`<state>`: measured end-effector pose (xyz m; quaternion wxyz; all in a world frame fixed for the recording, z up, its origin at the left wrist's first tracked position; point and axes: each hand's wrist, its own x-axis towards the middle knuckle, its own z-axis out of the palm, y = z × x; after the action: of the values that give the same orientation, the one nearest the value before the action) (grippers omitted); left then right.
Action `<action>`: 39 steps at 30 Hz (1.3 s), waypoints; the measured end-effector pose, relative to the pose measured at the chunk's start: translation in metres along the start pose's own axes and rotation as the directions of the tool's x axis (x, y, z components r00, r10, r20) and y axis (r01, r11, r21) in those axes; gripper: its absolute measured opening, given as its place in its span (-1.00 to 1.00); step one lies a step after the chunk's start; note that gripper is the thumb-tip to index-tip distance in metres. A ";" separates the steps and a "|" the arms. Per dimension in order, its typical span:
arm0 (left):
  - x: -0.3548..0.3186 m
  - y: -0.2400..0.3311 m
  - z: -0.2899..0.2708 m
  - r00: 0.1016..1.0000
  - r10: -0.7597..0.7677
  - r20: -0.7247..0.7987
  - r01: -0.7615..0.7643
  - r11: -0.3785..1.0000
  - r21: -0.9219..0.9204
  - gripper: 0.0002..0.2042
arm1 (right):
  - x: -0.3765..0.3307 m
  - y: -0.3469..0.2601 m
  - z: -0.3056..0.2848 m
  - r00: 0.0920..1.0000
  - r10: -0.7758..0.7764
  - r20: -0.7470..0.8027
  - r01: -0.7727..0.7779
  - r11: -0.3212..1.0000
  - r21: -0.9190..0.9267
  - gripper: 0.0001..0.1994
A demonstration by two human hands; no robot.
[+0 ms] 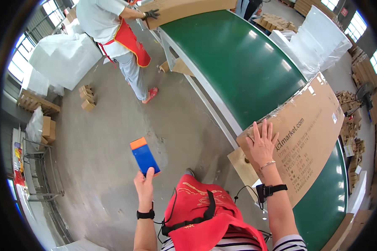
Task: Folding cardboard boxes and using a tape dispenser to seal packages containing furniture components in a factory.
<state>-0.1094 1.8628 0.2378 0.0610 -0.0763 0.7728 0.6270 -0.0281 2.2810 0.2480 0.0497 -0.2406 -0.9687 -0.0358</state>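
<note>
My left hand (145, 186) is closed round a flat blue block with orange ends (144, 155), held over the floor with the thumb on its near end. I cannot make out what kind of tool it is. My right hand (262, 144) rests on a large brown cardboard box (310, 138), fingers spread, near its left corner. Printed lettering covers the box's upper face, and clear tape shows along its far edge. The box lies across a green conveyor belt (234, 58).
At the belt's far end a co-worker in a red apron (133, 44) has a gloved hand on another cardboard box (184, 10). Small cartons (87, 98) sit on the floor at left. Wrapped white stacks (65, 58) stand behind them. A black fan (365, 94) is at right.
</note>
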 end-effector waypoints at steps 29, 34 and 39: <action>0.054 -0.037 -0.047 0.985 -0.147 0.085 0.114 0.943 0.314 -0.75 | 0.031 0.055 -0.003 0.981 -0.042 0.190 0.066 0.990 -0.123 -0.49; 0.077 -0.031 -0.043 0.970 -0.227 0.086 0.178 0.907 0.382 -0.74 | 0.045 0.090 -0.021 0.992 -0.083 0.093 0.091 0.992 -0.091 -0.62; 0.110 -0.003 -0.010 0.985 -0.164 0.055 0.140 0.943 0.302 -0.73 | 0.030 0.142 -0.024 0.996 0.086 -0.006 -0.085 0.990 0.114 -0.71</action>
<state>-0.2164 1.8483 0.2162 0.1506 -0.1009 0.8471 0.4996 0.0135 2.4177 0.2819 0.0699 -0.2786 -0.9577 0.0201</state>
